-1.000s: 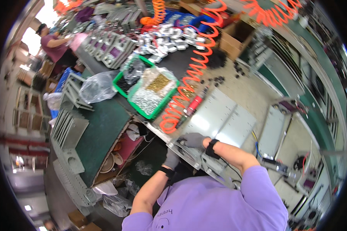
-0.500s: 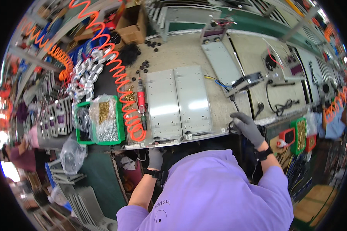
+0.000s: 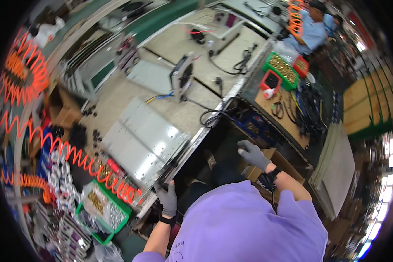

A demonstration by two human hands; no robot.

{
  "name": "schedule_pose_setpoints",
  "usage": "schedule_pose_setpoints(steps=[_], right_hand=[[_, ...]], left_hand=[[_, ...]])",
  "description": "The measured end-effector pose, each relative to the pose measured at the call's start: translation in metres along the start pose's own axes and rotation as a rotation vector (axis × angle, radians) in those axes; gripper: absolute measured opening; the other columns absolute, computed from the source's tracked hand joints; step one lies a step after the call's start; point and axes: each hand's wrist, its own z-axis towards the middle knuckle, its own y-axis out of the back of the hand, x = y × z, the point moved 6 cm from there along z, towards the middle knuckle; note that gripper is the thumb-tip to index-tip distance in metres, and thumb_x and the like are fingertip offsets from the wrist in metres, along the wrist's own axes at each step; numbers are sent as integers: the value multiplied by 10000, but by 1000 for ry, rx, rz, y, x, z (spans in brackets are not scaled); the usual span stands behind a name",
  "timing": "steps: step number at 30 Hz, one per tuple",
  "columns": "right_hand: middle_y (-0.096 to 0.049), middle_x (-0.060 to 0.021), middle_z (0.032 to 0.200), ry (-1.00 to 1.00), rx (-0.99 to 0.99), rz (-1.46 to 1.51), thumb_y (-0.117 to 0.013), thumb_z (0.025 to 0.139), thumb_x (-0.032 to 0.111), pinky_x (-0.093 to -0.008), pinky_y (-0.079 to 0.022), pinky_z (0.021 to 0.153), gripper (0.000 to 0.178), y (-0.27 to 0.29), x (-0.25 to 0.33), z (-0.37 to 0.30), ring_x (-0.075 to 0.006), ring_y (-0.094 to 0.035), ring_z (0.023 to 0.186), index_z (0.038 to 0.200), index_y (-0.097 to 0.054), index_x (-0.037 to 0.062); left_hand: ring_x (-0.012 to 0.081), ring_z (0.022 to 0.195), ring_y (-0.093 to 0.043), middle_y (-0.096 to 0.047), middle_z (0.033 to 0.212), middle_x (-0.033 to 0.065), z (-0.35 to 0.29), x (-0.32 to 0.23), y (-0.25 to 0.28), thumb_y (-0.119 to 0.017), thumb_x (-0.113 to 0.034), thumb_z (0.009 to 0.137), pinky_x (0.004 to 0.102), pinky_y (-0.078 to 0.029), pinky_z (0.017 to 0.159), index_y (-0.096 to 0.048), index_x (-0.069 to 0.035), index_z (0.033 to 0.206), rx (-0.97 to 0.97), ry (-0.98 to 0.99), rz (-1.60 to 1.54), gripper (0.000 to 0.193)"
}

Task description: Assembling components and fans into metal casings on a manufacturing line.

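Note:
My left hand, in a grey glove, is at the table's front edge, beside the near ends of two flat grey metal panels. Its thumb stands apart from the fingers; any contact with the edge is unclear. In the air off the table front is my gloved right hand, fingers loosely apart, nothing visible in it. An open cardboard box sits below and beside it. On the table beyond the panels stands a black fan in a metal frame, with blue and yellow wires. A black cable lies coiled over the edge.
Left of the panels are a red power screwdriver, an orange coiled hose and a green bin of bagged screws. Right are a green screw bin, a bundle of black cables and leaning sheets. A person in blue sits farther off.
The view has swung to the right. My right hand has left the table edge and the black cable there, and now hangs off the front. My left hand stays near the panels' ends.

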Motion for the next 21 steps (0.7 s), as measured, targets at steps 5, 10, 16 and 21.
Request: schedule_pose_setpoints(steps=[5,10,16,21], right_hand=[[-627,-181,933,21,-445,-39,-576,800,197,-362,-474,784,309,79,-63,17,-309,-608,896,1061,-539,37],[-623,-176,956,-15,-671,-66,-592,786,201,-369,-465,788,326,148,-93,70,-315,-599,897,1058,-546,27],[-625,-177,978,-186,-748,-309,-640,745,259,-351,-452,820,428,183,-124,152,-296,-598,929,1084,-549,15],[-610,-151,1035,-265,-669,-87,-663,706,332,-373,-435,823,486,186,-130,193,-292,-574,983,1099,-560,66]], left_hand=[[227,724,-545,-580,794,136,21,-4,-13,-660,-186,783,333,-431,653,-393,95,1221,127,-166,153,585],[219,821,-588,-633,868,130,48,15,-1,-643,-221,809,328,-450,745,-603,20,944,2,-222,121,279],[195,799,-598,-647,843,48,69,0,-13,-658,-164,792,318,-463,746,-640,-49,897,374,-143,275,156],[239,800,-584,-618,846,87,66,-16,-9,-670,-111,746,337,-458,727,-611,-32,913,378,-95,331,194]])
